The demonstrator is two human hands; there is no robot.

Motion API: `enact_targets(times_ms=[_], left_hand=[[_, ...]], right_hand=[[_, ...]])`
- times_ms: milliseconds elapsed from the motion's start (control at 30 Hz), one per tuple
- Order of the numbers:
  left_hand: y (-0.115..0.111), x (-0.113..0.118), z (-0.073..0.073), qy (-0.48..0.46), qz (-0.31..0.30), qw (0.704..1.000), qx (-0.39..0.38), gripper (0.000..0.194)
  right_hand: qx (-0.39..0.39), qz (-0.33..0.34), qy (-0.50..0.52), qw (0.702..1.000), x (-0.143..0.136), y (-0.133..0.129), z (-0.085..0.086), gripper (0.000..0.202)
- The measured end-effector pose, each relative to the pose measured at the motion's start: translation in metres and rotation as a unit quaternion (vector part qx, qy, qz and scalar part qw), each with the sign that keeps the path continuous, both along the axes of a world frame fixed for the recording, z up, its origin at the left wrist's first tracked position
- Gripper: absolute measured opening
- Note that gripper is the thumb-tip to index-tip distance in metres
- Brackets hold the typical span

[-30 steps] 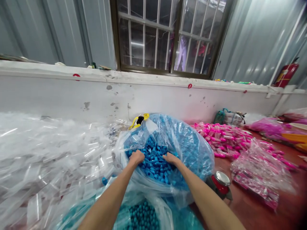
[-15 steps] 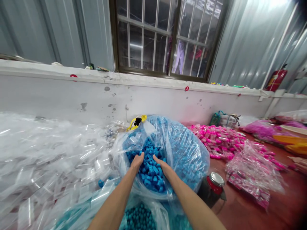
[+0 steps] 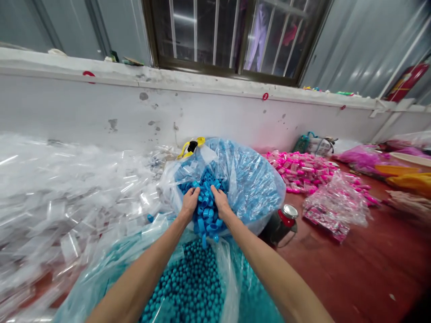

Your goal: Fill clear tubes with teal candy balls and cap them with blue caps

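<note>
Between my two hands is a heap of small blue plastic pieces (image 3: 206, 213), cap-like or ring-like in shape, some hanging over the near edge of the bag. My left hand (image 3: 191, 202) cups the heap from the left, thumb on top and its other fingers hidden beneath. On the opposite side my right hand (image 3: 221, 202) does the same. Behind them bulges a large clear plastic bag (image 3: 252, 179) full of more blue pieces. Below the heap, closer to me, lies an open bag of round teal beads (image 3: 195, 282).
Clear plastic packaging (image 3: 67, 197) covers the floor at left. A dark flask with a silver lid (image 3: 282, 222) stands right of the blue bag. Pink items (image 3: 299, 168) and a clear bag (image 3: 336, 204) lie further right. A white wall (image 3: 215, 116) rises behind.
My hands have lifted a heap of blue pieces and drawn it towards me, to the bag's near edge. The view has tilted down, showing more of the teal beads.
</note>
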State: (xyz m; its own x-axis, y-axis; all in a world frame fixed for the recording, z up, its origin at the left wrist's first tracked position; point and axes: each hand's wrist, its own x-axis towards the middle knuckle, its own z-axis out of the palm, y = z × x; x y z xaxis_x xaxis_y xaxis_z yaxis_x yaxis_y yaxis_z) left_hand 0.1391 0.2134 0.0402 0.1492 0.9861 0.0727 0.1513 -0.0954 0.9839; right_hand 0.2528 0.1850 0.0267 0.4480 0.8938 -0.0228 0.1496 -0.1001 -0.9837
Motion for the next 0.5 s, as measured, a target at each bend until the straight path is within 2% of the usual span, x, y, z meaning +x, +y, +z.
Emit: enact_targets(times_ms=[133, 300, 367, 433, 500], left_hand=[[-0.025, -0.009, 0.002, 0.025, 0.031, 0.995, 0.094, 0.032], [-0.056, -0.013, 0.009, 0.090, 0.024, 0.980, 0.178, 0.032], [-0.070, -0.015, 0.015, 0.155, 0.022, 0.957, 0.244, 0.042], [-0.089, -0.020, 0.021, 0.253, 0.017, 0.919, 0.301, 0.047], [-0.115, -0.028, 0.025, 0.351, -0.003, 0.888, 0.297, 0.040]], right_hand=[[-0.010, -0.010, -0.041, 0.999, 0.000, -0.001, 0.002, 0.045], [-0.063, 0.051, -0.083, 0.993, 0.013, 0.006, -0.005, 0.027], [-0.075, 0.083, -0.092, 0.989, 0.017, 0.009, -0.008, 0.028], [-0.084, 0.110, -0.097, 0.986, 0.020, 0.011, -0.009, 0.029], [-0.090, 0.128, -0.100, 0.983, 0.022, 0.012, -0.010, 0.029]])
